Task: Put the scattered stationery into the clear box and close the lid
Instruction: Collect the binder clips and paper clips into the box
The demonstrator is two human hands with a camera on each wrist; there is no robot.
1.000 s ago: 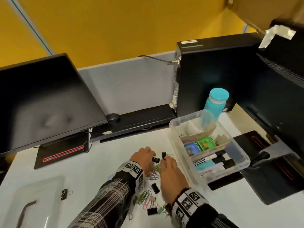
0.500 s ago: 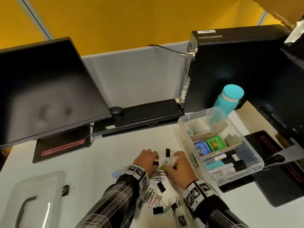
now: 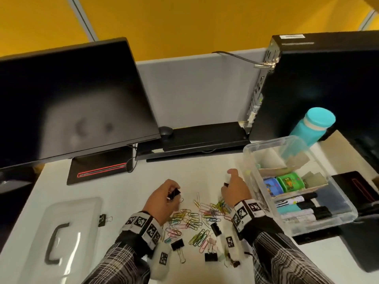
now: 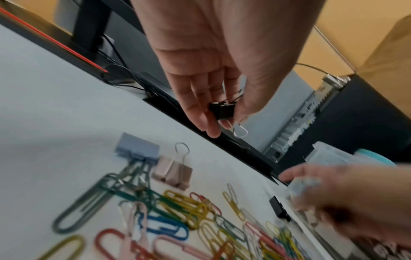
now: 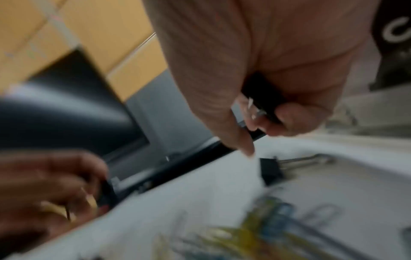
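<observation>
Coloured paper clips [image 3: 196, 219] and black binder clips [image 3: 215, 228] lie scattered on the white desk between my hands. My left hand [image 3: 164, 198] is lifted a little above the pile and pinches a black binder clip [image 4: 222, 110] between thumb and fingers. My right hand [image 3: 233, 191] hovers beside the clear box [image 3: 250, 160] and grips another black binder clip [image 5: 263, 95] in curled fingers. The box, at the right, holds tape rolls and markers. Its clear lid [image 3: 61, 238] with a dark handle lies at the front left.
A monitor [image 3: 67, 99] stands at the back left, a black computer tower [image 3: 320, 85] at the back right. A teal bottle [image 3: 313, 126] stands behind the box. One binder clip [image 3: 103, 219] lies by the lid. Blue and pink binder clips [image 4: 155, 161] lie by the pile.
Both hands have drawn apart. The left has lifted with a black binder clip; the right has moved toward the clear box holding another. The head view has shifted.
</observation>
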